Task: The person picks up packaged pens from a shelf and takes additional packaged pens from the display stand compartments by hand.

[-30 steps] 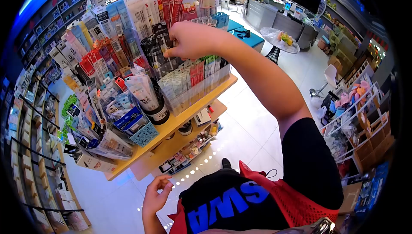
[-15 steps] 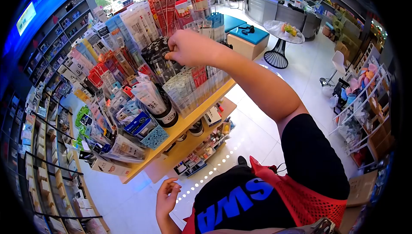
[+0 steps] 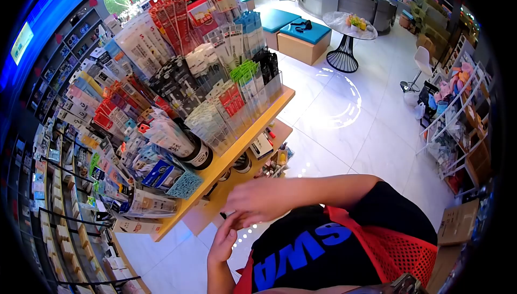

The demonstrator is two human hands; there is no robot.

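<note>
My right hand [image 3: 257, 199] is in front of my body, blurred, its fingers over those of my left hand [image 3: 222, 240]. The two hands meet just in front of the shelf's lower part. Whatever they may hold is hidden, apart from a tiny dark bit at the fingertips. Beyond them stands a wooden display shelf [image 3: 237, 151] packed with pens in clear packets. Black packets [image 3: 175, 82] lean in the middle of the display, with green ones [image 3: 245, 72] and red ones [image 3: 231, 100] to their right. A blue woven basket [image 3: 184, 184] sits at the near edge.
Blue-topped boxes [image 3: 307, 31] and a round table [image 3: 350, 26] stand beyond the display. At the right are a white chair [image 3: 423, 61], a rack of goods [image 3: 458, 116] and a cardboard box [image 3: 458, 223]. Shelves of small goods [image 3: 64, 229] line the left.
My right hand has left the black packets on the display and come down to my left hand. The view has shifted, showing more of the floor and display.
</note>
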